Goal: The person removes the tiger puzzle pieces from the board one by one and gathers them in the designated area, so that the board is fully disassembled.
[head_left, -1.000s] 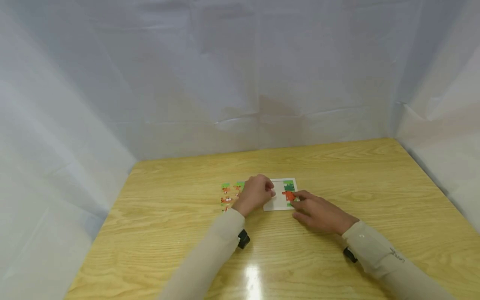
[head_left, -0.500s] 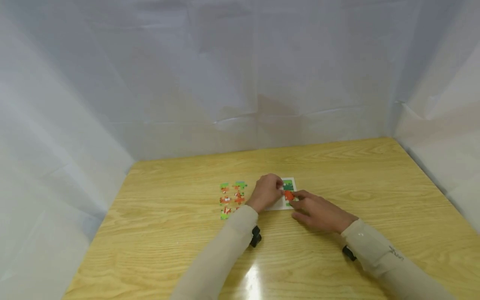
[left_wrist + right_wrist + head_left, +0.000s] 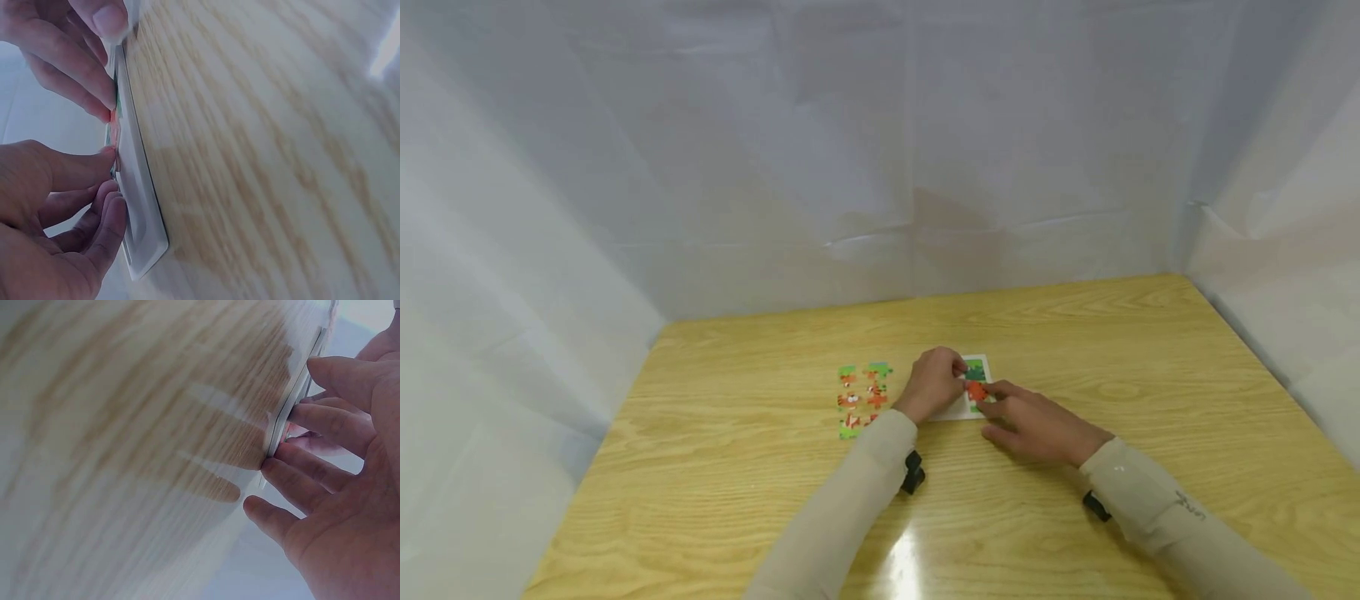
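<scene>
In the head view, a white puzzle tray [image 3: 950,416] lies flat on the table. Along its right side sit jigsaw pieces: a green one [image 3: 974,369] at the top and an orange one [image 3: 976,391] in the middle. Reaching in from the left, my left hand [image 3: 931,383] pinches at the orange piece's left edge with bent fingers, hiding much of the tray. My right hand [image 3: 1037,423] lies at the tray's right side, fingers extended and fingertips on the orange piece and the rim. In the left wrist view, both hands' fingertips meet close together over the tray [image 3: 140,219].
Several loose jigsaw pieces [image 3: 852,401] with orange and green print lie in two columns left of the tray. They rest on a wooden table [image 3: 737,467]. White sheeting [image 3: 790,167] hangs behind the table and along both sides.
My left hand has moved right, across the tray to the orange piece, uncovering more of the loose pieces. My right hand has stayed nearly still at the tray's right side.
</scene>
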A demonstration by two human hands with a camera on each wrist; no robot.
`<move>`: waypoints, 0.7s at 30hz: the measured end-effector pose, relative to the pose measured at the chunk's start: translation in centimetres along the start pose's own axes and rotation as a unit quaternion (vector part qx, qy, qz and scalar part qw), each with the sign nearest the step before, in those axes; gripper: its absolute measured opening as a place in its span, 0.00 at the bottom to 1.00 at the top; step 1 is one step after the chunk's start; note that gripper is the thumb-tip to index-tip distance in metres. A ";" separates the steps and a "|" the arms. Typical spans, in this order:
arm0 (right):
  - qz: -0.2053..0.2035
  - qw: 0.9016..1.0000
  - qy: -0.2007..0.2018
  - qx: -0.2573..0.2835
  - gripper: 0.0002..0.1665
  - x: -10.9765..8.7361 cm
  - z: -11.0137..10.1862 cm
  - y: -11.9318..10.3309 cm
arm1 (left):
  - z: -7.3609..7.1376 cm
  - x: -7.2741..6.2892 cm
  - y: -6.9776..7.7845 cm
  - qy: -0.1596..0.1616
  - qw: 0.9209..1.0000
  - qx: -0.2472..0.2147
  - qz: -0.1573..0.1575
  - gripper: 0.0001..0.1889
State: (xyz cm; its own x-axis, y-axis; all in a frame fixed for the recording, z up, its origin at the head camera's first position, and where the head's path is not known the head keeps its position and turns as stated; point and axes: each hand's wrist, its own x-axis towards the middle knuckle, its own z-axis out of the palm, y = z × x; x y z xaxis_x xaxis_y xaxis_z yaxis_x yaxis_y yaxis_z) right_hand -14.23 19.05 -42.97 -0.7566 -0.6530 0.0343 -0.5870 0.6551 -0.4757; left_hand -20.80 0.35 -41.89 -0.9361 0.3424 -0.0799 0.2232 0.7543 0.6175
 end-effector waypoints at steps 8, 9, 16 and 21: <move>-0.004 1.000 -0.001 0.002 0.16 0.0 -0.2 -0.1 | 0.1 -0.1 0.0 0.017 1.000 -0.002 0.004 0.07; -0.002 1.000 -0.002 0.002 0.16 0.0 -0.2 -0.2 | 0.2 -0.1 -0.1 0.022 1.000 -0.005 0.007 0.07; 0.001 1.000 0.006 0.002 0.14 0.0 -0.1 -0.1 | 0.6 0.2 -0.2 0.049 0.998 -0.037 0.006 0.04; 0.002 1.000 0.007 0.000 0.13 0.0 0.1 0.0 | 0.7 0.2 -0.2 0.062 0.997 -0.052 0.001 0.03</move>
State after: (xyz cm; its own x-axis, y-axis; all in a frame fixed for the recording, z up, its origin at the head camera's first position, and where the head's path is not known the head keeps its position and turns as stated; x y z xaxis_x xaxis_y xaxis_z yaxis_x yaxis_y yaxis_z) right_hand -14.25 19.01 -43.06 -0.7626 -0.6453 0.0451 -0.5843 0.6572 -0.4761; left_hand -20.85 0.71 -42.60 -0.9634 0.2678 0.0154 0.2027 0.6893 0.6955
